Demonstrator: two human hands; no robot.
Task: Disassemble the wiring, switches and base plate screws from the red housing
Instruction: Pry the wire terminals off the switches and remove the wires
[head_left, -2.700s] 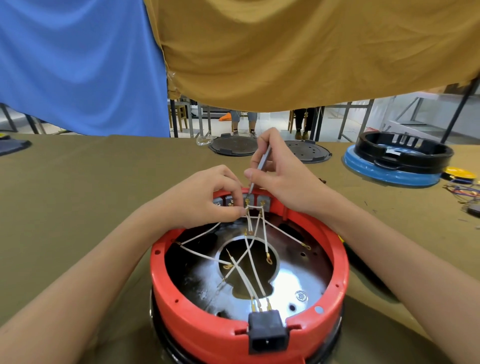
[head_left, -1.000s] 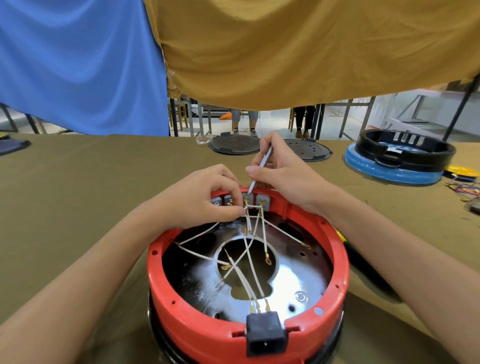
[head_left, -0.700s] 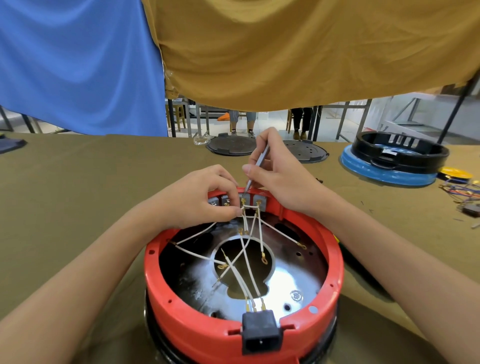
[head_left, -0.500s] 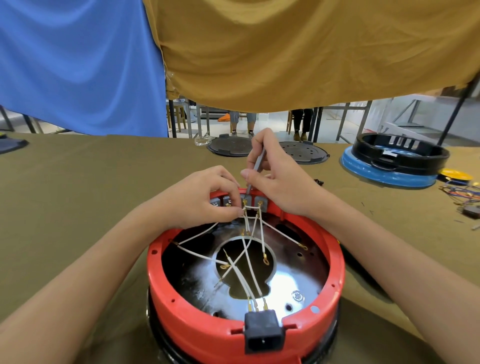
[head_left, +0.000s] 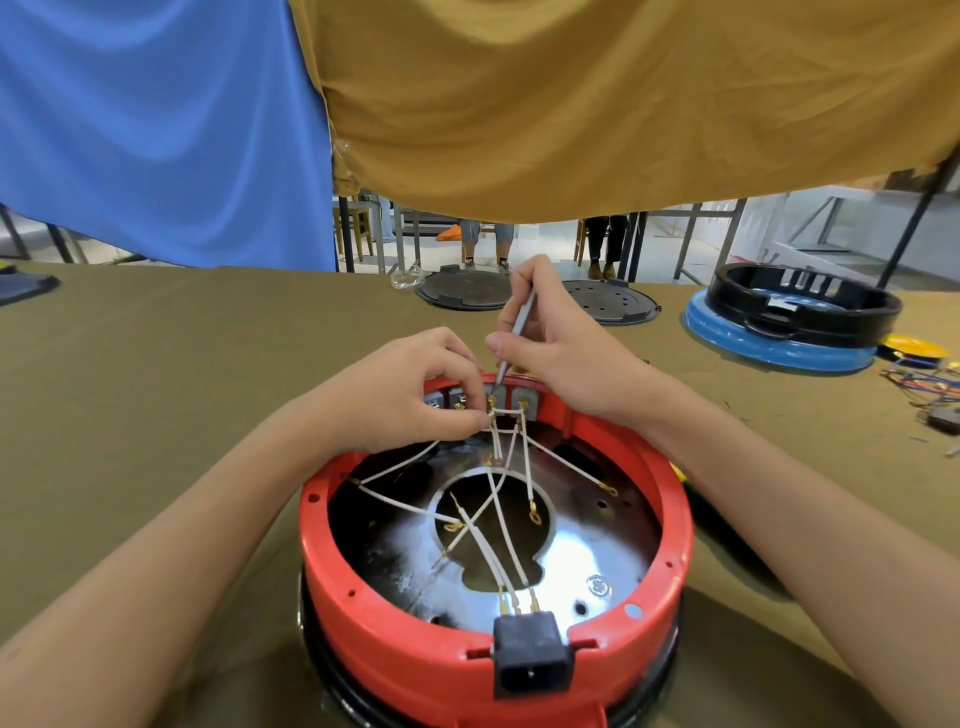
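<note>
The red housing (head_left: 498, 613) sits at the near edge of the bench (head_left: 156, 374), open side up, its black power socket (head_left: 531, 659) facing us. White wiring (head_left: 498, 499) fans from the far wall across the shiny base plate (head_left: 587, 551); one screw (head_left: 598, 586) shows near the socket. The switches (head_left: 506, 400) line the far inner wall.

Our left hand (head_left: 415, 392) pinches the wire bundle just beside the switch terminals, fingers curled tight around it. Our right hand (head_left: 553, 343) grips a thin metal tool (head_left: 511, 338) pen-style, tip down at a terminal on the switches.

Handling, as we judge it: the wires look thin and limp, with small brass lugs at the ends; likely to kink or tear if pulled mid-span. We would take hold close to the lug, not along the run. The housing looks like rigid plastic, light enough to skid on the cloth, so the pinching hand should also steady it. The tool tip may slip off the small terminal.

Along the far edge of the bench lie two dark round plates (head_left: 467, 291); toward the far right corner, a blue-and-black housing (head_left: 789, 327) and loose coloured wires (head_left: 924, 379).
</note>
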